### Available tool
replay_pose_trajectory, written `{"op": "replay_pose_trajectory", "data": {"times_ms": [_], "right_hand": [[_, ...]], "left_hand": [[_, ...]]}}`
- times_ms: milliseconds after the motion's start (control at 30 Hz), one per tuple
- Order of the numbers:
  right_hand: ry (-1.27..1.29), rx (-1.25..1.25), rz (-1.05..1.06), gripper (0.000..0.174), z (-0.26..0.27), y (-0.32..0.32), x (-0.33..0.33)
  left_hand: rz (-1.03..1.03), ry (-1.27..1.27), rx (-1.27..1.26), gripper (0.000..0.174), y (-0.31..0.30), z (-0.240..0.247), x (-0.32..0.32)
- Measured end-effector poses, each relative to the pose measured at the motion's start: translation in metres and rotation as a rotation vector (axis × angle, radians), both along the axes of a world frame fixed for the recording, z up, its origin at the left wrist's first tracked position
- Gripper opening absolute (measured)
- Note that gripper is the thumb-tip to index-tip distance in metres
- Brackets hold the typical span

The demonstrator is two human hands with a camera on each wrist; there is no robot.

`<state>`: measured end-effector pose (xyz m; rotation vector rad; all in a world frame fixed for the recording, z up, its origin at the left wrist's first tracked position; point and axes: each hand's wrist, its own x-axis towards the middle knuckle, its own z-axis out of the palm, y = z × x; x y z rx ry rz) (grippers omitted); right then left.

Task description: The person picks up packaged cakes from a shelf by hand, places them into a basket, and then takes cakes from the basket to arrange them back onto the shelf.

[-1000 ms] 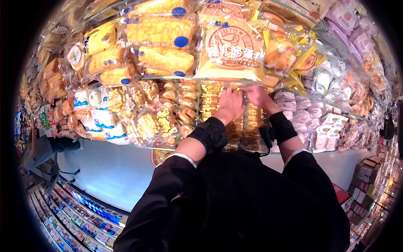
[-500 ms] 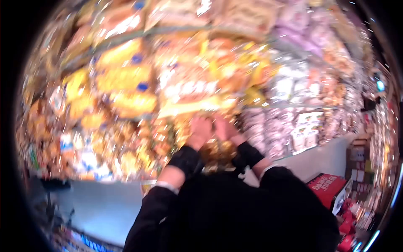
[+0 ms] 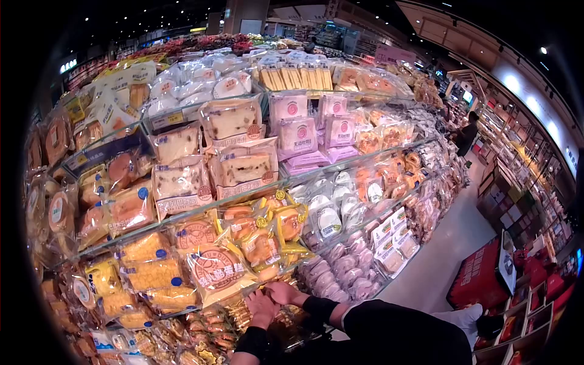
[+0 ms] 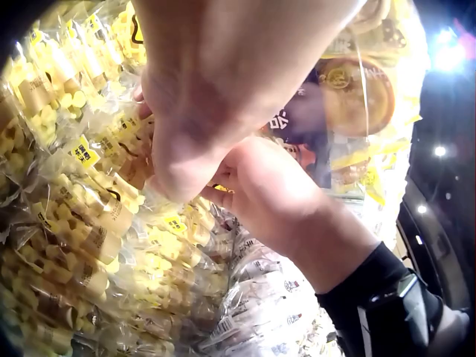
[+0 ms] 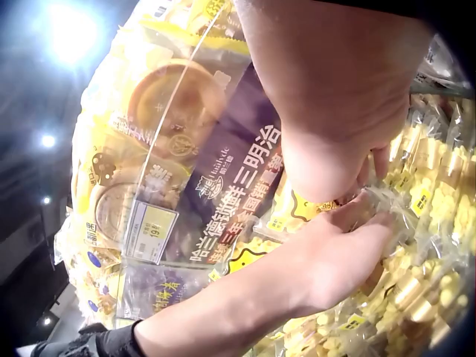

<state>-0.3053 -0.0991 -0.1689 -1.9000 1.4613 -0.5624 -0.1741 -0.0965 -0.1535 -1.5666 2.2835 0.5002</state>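
My left hand (image 3: 261, 306) and right hand (image 3: 283, 293) are close together over a bottom-tier bin of clear-wrapped yellow pastries (image 4: 89, 245). In the right wrist view, the thumb and fingers of the left hand (image 5: 327, 260) pinch the crinkled end of a clear wrapper (image 5: 387, 197). Just above it the right hand (image 5: 335, 126) bends down, its fingertips beside the same wrappers and mostly hidden; I cannot tell whether they hold one. Small yellow labels mark the packs. A dark purple sign (image 5: 230, 178) with white lettering stands behind the hands.
Tiered shelves of packaged bread rise ahead, with a large round-printed cake pack (image 3: 216, 271) just behind the hands. Pale purple wrapped packs (image 3: 334, 271) lie to the right. An aisle floor (image 3: 441, 243) runs along the right, with a red box (image 3: 480, 274) beside it.
The head view has swung up and to the right, bringing upper shelves and the aisle into sight. Both hands stay together over the same pastry bin, now lower in the picture.
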Motion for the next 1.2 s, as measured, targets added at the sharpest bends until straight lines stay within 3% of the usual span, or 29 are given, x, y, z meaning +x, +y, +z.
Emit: {"op": "replay_pose_trajectory", "data": {"times_ms": [167, 233, 300, 400, 467, 500, 533, 567, 600, 633, 700, 733, 767, 833, 900, 967, 1033, 1100, 1167, 1200], "right_hand": [[0.063, 0.141, -0.089, 0.027, -0.002, -0.002, 0.012], [0.229, -0.099, -0.156, 0.031, -0.011, 0.004, 0.021], [0.268, -0.162, -0.155, 0.034, -0.009, 0.007, 0.021], [0.341, 0.256, 0.008, 0.031, 0.055, 0.007, 0.015], [0.339, 0.361, -0.011, 0.03, 0.025, -0.003, 0.015], [0.474, 0.232, 0.008, 0.027, 0.022, -0.002, 0.018], [0.411, 0.193, 0.049, 0.028, 0.03, 0.003, 0.015], [0.408, 0.16, 0.112, 0.028, 0.005, -0.001, 0.01], [0.251, 0.001, 0.269, 0.029, -0.027, -0.001, -0.003], [0.477, 0.331, 0.135, 0.031, 0.032, 0.003, 0.011], [0.206, 0.372, 0.223, 0.03, 0.054, -0.004, 0.005], [0.084, 0.234, 0.17, 0.032, 0.055, -0.005, 0.003], [0.125, 0.144, 0.059, 0.031, 0.054, -0.01, 0.005], [0.095, 0.192, 0.034, 0.029, 0.045, -0.027, -0.002], [0.022, 0.186, 0.03, 0.028, 0.033, -0.032, -0.006], [-0.056, 0.176, 0.024, 0.03, 0.034, -0.028, -0.007], [-0.115, -0.043, 0.097, 0.038, 0.034, -0.009, -0.003], [-0.016, -0.004, 0.054, 0.044, 0.031, -0.001, -0.008], [-0.359, 0.075, 0.049, 0.04, -0.005, -0.014, -0.024], [-0.357, 0.089, 0.033, 0.037, -0.007, -0.015, -0.023]], "left_hand": [[-0.035, -0.026, 0.043, 0.066, -0.002, -0.004, 0.004], [-0.049, -0.012, 0.018, 0.068, -0.003, -0.015, 0.007], [-0.056, 0.003, -0.003, 0.07, -0.002, -0.017, 0.009], [-0.054, 0.081, 0.018, 0.069, -0.004, -0.01, 0.013], [-0.086, 0.402, 0.05, 0.064, -0.005, -0.016, 0.029], [-0.118, 0.422, 0.035, 0.056, -0.005, 0.009, 0.032], [-0.158, 0.61, -0.022, 0.047, -0.009, 0.024, 0.037], [0.016, 0.778, -0.02, 0.034, -0.007, 0.034, 0.038], [0.131, 0.766, 0.075, 0.026, -0.008, 0.062, 0.042], [0.018, 0.757, -0.05, 0.033, -0.021, 0.027, 0.047], [0.068, 0.679, -0.039, 0.039, -0.026, 0.018, 0.045], [0.091, 0.708, 0.014, 0.038, -0.027, 0.021, 0.043], [0.104, 0.706, -0.061, 0.037, -0.03, -0.001, 0.04], [0.035, 0.709, -0.129, 0.028, -0.038, -0.01, 0.038], [0.098, 0.729, -0.074, 0.033, -0.039, -0.021, 0.036], [0.114, 0.695, -0.039, 0.037, -0.021, 0.017, 0.045], [0.126, 0.806, -0.053, 0.047, -0.009, 0.024, 0.056], [0.173, 0.805, -0.017, 0.035, -0.003, 0.035, 0.07], [0.206, 0.884, -0.118, 0.033, -0.005, 0.02, 0.073], [0.207, 0.876, -0.159, 0.029, -0.008, 0.016, 0.071]]}}
